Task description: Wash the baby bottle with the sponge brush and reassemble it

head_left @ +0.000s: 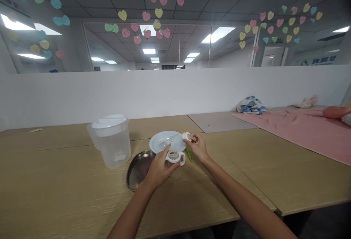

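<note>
Baby bottle (173, 155) with white side handles stands just in front of the white plate (161, 139), the left hand (159, 169) wrapped closed around its side. Its clear wall looks smooth and likely slippery, so the handles seem the surest hold. The right hand (196, 146) pinches a white bottle collar (187, 136) at the plate's edge.

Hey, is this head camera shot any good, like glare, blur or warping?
In the head view, the ceiling lights blow out to white, the wide lens bends the wooden table edges, and the white plate shows mild glare; the left hand and right hand look reasonably sharp.
</note>
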Motion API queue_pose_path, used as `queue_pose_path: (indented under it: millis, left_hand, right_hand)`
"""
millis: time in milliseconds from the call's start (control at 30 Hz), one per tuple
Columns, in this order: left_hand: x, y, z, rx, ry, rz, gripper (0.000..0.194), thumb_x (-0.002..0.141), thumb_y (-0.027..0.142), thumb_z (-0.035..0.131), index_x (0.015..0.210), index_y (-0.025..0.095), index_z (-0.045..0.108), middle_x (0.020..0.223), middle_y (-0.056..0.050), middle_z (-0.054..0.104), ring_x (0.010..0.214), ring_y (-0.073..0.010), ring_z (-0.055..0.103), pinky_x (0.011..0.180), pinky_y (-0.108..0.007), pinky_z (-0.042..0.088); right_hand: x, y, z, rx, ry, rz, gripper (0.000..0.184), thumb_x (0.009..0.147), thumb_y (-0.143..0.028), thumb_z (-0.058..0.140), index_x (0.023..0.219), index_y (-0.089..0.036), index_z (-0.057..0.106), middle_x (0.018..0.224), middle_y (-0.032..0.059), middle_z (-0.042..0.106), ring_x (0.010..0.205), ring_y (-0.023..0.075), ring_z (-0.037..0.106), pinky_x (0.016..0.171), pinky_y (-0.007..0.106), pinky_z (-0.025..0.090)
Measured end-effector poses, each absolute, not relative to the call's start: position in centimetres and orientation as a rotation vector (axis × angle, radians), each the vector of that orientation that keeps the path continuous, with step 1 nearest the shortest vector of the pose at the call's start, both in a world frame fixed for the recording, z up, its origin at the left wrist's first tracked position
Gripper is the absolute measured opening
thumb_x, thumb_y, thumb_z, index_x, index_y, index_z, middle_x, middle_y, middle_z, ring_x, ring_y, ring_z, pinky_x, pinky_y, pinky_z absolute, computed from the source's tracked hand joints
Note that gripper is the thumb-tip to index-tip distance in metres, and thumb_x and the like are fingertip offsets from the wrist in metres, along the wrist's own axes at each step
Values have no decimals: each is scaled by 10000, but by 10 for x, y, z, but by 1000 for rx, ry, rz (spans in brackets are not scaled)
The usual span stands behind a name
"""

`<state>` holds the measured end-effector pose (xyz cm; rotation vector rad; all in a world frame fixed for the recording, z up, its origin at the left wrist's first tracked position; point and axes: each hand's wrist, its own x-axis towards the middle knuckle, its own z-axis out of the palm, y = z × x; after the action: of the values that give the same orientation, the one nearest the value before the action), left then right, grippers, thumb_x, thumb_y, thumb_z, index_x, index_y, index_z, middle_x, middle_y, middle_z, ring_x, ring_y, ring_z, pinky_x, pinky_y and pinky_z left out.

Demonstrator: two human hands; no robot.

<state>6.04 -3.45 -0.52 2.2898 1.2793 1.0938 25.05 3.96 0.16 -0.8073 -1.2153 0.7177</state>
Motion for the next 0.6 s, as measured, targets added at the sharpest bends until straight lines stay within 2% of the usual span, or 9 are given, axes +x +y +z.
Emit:
queue_pose_path:
  millis: [200, 367, 433, 533, 600]
  left_hand:
    - [60, -35, -5, 2288, 1264, 1100, 709, 775, 526, 508, 1368, 209, 283, 1320, -112, 458, 1227, -260, 394, 1011, -412, 311]
    - [60, -36, -4, 2281, 1254, 1112, 705, 773, 523, 514, 1364, 210, 294, 1323, -111, 455, 1228, -261, 394, 1010, -407, 311]
    - [60, -36, -3, 2283, 1259, 1112, 707, 773, 526, 513, 1365, 207, 294, 1329, -111, 450, 1230, -261, 391, 1010, -404, 311]
    - [61, -37, -3, 2291, 1271, 1104, 708, 773, 532, 509, 1363, 201, 299, 1322, -113, 458, 1223, -260, 400, 1005, -399, 317]
    - [61, -36, -3, 2300, 1272, 1104, 709, 774, 535, 507, 1362, 196, 299, 1318, -114, 464, 1218, -257, 406, 1004, -397, 319]
  right_hand:
    - [252, 37, 2, -874, -1280, 608, 383, 565, -286, 696, 775, -211, 385, 889, 17, 593, 802, 156, 571, 720, 267, 442]
    - [253, 33, 1, -948, -1424, 413, 330, 662, -275, 589, 933, -207, 414, 985, 53, 589, 884, 190, 565, 817, 339, 431]
    - [254, 32, 0, -973, -1552, 262, 306, 728, -251, 505, 1025, -197, 458, 1064, 77, 572, 986, 208, 532, 894, 376, 395]
    - [255, 32, -3, -995, -1758, 73, 403, 803, -204, 385, 1199, -199, 462, 1232, 93, 491, 1184, 225, 404, 989, 409, 324]
    - [255, 32, -5, -1047, -1839, -3, 459, 821, -171, 335, 1264, -212, 448, 1305, 91, 432, 1248, 238, 327, 1005, 436, 306]
